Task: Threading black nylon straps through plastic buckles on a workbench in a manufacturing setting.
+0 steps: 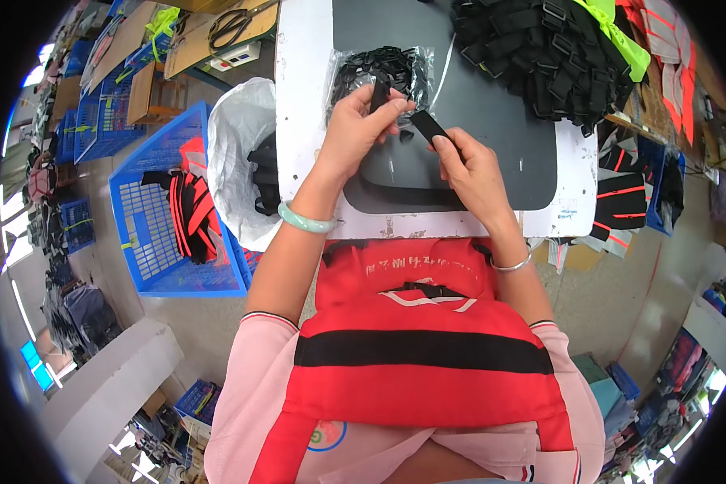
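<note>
My left hand (361, 125) is closed, thumb and fingers pinching a dark piece that looks like an end of black webbing; a small part between the fingertips is too small to name. In my right hand (473, 169) I grip a black webbing strap (429, 125), its flat end sticking out toward my left hand. A length of black webbing curves below both hands over the dark mat (508, 153). Just beyond my left hand lies a clear plastic bag (422, 73) of small black plastic parts (383, 60), probably buckles.
At the far right of the white table (305, 105) is a heap of black straps with buckles (552, 60), a yellow-green strip (625, 40) beside it. Left of the table stand a white sack (238, 145) and a blue crate (157, 234) of red-and-black pieces. Scissors (232, 28) lie far left.
</note>
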A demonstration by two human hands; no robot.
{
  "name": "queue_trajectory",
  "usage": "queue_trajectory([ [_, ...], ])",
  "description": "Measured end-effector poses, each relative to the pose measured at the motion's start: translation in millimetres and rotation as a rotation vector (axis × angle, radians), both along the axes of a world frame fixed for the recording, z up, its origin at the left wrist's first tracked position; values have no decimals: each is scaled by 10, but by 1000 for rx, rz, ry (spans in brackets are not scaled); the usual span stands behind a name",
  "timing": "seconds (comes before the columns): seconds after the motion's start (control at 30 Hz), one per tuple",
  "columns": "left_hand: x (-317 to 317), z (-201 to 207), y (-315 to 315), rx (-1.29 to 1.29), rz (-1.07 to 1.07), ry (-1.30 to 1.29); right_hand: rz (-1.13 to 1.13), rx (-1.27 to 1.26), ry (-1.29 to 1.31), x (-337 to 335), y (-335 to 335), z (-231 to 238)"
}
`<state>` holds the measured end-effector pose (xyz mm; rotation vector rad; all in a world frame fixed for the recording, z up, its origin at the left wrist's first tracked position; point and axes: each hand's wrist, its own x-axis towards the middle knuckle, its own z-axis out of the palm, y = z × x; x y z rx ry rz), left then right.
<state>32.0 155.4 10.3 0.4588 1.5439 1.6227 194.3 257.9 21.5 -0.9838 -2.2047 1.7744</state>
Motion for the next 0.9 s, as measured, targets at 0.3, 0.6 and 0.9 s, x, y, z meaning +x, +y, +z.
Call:
queue_trajectory([
  [0.3, 222, -8, -154, 44, -49, -201, 32, 59, -11, 97, -36, -54],
  [0.6, 426, -157, -283, 121, 61, -552, -8, 83, -14, 157, -68, -36],
  [0.9, 622, -39, -256, 86, 101, -383, 66, 420, 11, 203, -142, -5],
])
